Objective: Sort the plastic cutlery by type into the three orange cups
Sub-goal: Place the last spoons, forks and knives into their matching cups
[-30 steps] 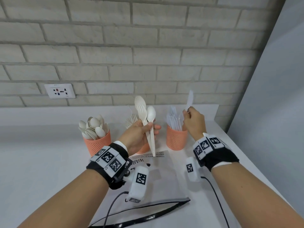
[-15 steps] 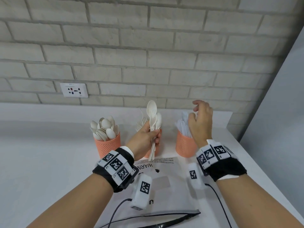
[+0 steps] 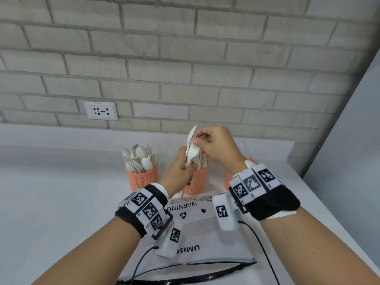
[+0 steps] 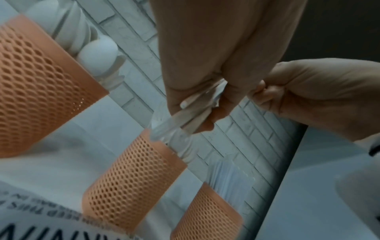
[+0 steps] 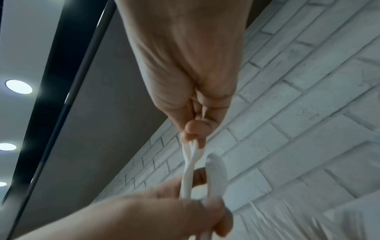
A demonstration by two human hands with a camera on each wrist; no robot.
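Note:
Three orange mesh cups stand by the wall: the left cup holds spoons, the middle cup holds forks, and the right cup holds knives and is mostly hidden behind my right wrist. My left hand grips a small upright bundle of white cutlery above the middle cup. A spoon stands up in that bundle. My right hand pinches the top of what looks like a fork in it.
A flat plastic bag with warning print and a black zip edge lies on the white counter under my wrists. A brick wall with a socket runs behind the cups. A grey panel closes off the right side.
My right hand has let go of the knife at the right cup and moved left to the bundle, pinching a piece at its top. My left hand still grips the bundle.

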